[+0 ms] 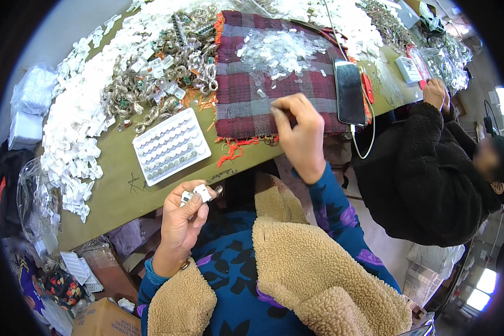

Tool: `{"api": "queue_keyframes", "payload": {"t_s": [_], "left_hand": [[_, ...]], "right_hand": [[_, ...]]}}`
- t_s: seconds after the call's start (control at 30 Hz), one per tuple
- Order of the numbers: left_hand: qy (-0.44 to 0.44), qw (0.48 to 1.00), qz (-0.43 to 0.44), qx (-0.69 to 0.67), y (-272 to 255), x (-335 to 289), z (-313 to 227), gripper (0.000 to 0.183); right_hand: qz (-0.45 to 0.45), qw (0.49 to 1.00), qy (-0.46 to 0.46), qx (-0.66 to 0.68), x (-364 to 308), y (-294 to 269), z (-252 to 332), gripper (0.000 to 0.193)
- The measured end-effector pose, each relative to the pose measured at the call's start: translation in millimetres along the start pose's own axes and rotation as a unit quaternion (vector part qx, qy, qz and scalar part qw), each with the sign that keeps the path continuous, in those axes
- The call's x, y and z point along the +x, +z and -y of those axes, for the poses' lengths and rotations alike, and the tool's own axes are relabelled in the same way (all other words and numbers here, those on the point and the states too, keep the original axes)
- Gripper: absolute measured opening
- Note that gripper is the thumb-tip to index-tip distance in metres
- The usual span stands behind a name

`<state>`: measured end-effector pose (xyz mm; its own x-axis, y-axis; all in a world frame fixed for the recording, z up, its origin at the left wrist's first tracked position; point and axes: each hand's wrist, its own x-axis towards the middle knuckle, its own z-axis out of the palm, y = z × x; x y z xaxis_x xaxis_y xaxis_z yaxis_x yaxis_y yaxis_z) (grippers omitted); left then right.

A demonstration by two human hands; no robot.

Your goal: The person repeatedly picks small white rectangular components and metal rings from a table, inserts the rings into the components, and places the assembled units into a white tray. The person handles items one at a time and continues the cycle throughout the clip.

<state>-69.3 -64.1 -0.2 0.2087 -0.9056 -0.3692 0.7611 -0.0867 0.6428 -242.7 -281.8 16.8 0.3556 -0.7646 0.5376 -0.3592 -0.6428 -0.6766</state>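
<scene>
My left hand (180, 227) is closed at the front edge of the table, its thumb and fingers gripping small white plastic pieces (202, 193). A short clear strand shows beside them. Over the near part of the plaid cloth (238, 106) hangs my right hand (302, 137), thumb and index finger drawn together; what lies between them, if anything, is too small to make out. On the cloth is a loose pile of thin clear plastic bits (283, 51). Between the left hand and the heaps lies a white tray (144, 147) holding rows of round, silvery discs like button cells.
Small white pieces (73, 129) are heaped along the table's left and back. Tangled clear coils (134, 89) adjoin the cloth. A phone (349, 92) with a white cable and red-handled pliers (333, 38) lie on its right side. A co-worker (425, 162) sits at the right.
</scene>
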Motion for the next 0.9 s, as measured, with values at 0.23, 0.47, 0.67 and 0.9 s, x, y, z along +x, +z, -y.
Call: {"api": "queue_keyframes", "payload": {"t_s": [0.23, 0.47, 0.67, 0.9], "left_hand": [[0.013, 0.997, -0.029, 0.075, 8.1, 5.0, 0.2, 0.023], [0.021, 0.997, -0.007, 0.074, 6.8, 7.5, -0.5, 0.024], [0.001, 1.0, 0.002, -0.021, 0.2, 2.3, 0.4, 0.026], [0.059, 0.99, 0.063, -0.11, -11.4, -20.5, -5.0, 0.029]], "right_hand": [[0.085, 0.994, -0.031, -0.067, 18.7, 15.5, -15.1, 0.011], [0.183, 0.964, -0.131, -0.14, 32.3, 11.3, -28.7, 0.002], [0.118, 0.992, 0.004, 0.039, 12.7, 8.4, 13.4, 0.002], [0.226, 0.925, 0.036, 0.304, -63.2, 34.1, 95.0, 0.01]]}}
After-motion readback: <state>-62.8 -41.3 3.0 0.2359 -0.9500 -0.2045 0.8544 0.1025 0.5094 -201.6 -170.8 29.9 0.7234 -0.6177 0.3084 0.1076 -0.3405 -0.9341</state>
